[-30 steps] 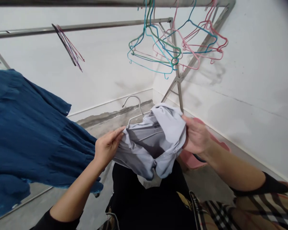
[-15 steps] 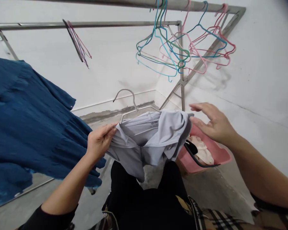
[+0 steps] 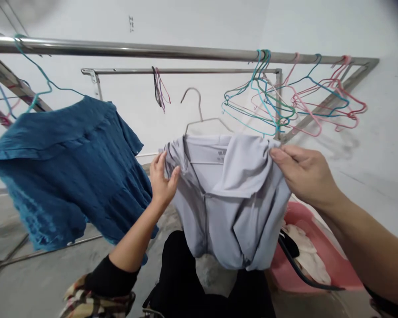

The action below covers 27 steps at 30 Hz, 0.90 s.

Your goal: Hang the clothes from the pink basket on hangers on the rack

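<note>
A light grey zip-up hooded jacket [image 3: 215,212] hangs on a pale wire hanger [image 3: 199,115] in front of me, its hook free in the air. At the left shoulder, my left hand [image 3: 162,179] holds the fabric loosely, thumb in front and a little apart from the fingers. My right hand [image 3: 307,174] pinches the opposite shoulder between thumb and fingers. The hood lies folded over the front at the right, and a printed mark shows inside the neck. The hanger's ends are hidden in the shoulders.
A metal rail [image 3: 146,49] crosses above, with several coloured hangers [image 3: 268,99] at the right. A blue garment [image 3: 76,163] hangs at the left. Dark and purple hangers [image 3: 159,90] hang on a farther rail. A pink basket [image 3: 338,265] with clothes stands low at the right.
The grey hooded jacket and hanger have been raised and now hang fuller. My right hand, apart from the fabric before, has taken hold of the right shoulder. My left grip has loosened.
</note>
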{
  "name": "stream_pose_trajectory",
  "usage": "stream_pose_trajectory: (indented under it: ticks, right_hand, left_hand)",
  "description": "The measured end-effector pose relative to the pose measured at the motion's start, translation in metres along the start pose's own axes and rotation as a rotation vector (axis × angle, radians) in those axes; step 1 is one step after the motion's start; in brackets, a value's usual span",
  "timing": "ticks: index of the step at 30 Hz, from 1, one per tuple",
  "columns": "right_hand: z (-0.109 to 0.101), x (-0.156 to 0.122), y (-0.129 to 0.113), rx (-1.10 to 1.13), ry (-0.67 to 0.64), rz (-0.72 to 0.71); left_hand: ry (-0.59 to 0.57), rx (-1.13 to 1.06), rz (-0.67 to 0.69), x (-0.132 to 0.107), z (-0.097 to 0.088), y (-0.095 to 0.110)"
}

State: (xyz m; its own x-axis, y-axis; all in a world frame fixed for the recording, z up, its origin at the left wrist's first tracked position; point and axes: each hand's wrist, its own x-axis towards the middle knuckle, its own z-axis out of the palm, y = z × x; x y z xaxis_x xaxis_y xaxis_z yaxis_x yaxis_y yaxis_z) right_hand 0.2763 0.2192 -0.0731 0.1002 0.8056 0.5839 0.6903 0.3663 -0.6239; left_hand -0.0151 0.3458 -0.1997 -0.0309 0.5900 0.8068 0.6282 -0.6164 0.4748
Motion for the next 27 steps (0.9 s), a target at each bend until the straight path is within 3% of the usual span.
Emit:
stream_pose_trajectory:
  ticks: [2, 5, 9, 14, 17, 20, 27]
  right_hand:
    - [0.011, 0.025, -0.011, -0.041, 0.09, -0.085]
    - [0.03, 0.067, -0.028, -0.068, 0.19, -0.166]
    - [0.066, 0.128, -0.046, -0.076, 0.227, -0.207]
    - [0.134, 0.186, -0.052, -0.031, 0.195, -0.331]
    - [0.176, 0.19, -0.06, 0.007, 0.107, -0.369]
    - [0.207, 0.173, -0.08, 0.006, -0.004, -0.322]
    - [0.235, 0.135, -0.122, 0.006, -0.189, -0.224]
  left_hand:
    - [0.004, -0.05, -0.067, -0.026, 0.001, 0.001]
    - [-0.097, -0.147, -0.229, -0.076, 0.003, 0.006]
    - [-0.198, -0.264, -0.402, -0.136, 0.006, 0.006]
    - [-0.245, -0.32, -0.477, -0.156, -0.005, -0.005]
    - [-0.243, -0.298, -0.483, -0.154, -0.016, -0.011]
    - [-0.226, -0.288, -0.517, -0.155, -0.022, -0.015]
    - [-0.188, -0.232, -0.505, -0.146, -0.017, -0.03]
